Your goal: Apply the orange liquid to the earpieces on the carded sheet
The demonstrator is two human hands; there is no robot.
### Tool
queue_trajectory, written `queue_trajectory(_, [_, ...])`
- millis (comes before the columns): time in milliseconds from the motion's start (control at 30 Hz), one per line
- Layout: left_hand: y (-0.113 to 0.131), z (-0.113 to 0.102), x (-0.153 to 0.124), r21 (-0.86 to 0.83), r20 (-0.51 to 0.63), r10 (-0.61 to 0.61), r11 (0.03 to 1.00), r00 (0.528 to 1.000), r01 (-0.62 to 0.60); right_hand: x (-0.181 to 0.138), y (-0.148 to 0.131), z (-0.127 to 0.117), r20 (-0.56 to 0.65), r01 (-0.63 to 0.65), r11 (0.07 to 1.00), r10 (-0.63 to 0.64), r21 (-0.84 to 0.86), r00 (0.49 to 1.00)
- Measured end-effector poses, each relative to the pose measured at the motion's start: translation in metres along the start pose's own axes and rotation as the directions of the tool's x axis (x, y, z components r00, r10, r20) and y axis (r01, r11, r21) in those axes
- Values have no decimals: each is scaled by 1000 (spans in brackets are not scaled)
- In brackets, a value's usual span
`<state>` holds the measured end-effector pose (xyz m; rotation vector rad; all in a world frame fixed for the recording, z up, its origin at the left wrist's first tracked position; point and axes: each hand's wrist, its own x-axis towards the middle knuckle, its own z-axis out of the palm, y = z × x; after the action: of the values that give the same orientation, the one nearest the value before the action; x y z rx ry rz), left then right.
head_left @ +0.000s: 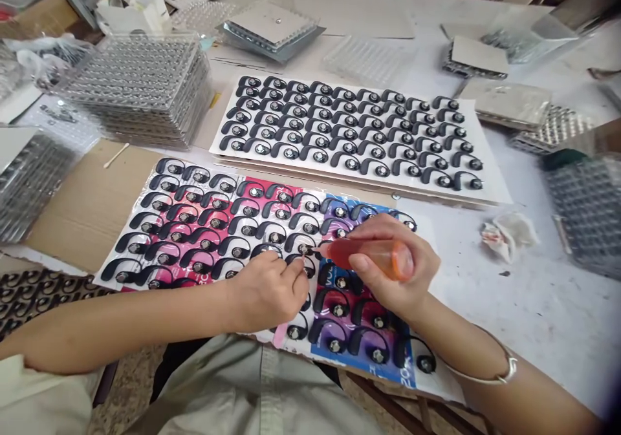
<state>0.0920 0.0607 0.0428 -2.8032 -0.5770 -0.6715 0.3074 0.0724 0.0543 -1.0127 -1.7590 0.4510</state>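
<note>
My right hand [416,286] is wrapped round a squeeze bottle [369,254] of red-orange liquid, tilted to the left. Its thin nozzle points at the round end of a black hook-shaped piece [305,249]; whether it touches, I cannot tell. Just left of the nozzle, my left hand [272,289] rests over the board with thumb and fingers pinched together. Anything between those fingertips is hidden or too small to name. Rows of similar black hooks with shiny round ends lie on a colourful printed board [363,199] beneath both hands.
Behind stands a white board [492,186] with more black hooks in rows. Stacked clear trays [140,89] rise at the left, with a cotton swab [116,155] before them. A crumpled stained tissue [508,236] and grey trays [589,209] lie to the right.
</note>
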Motion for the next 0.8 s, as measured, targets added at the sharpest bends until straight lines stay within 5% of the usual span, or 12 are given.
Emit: queue_trajectory(800, [5,3,-2,37,17,12,999,1000,-12,-2,-1,9,119,151,983,-138,-105,983])
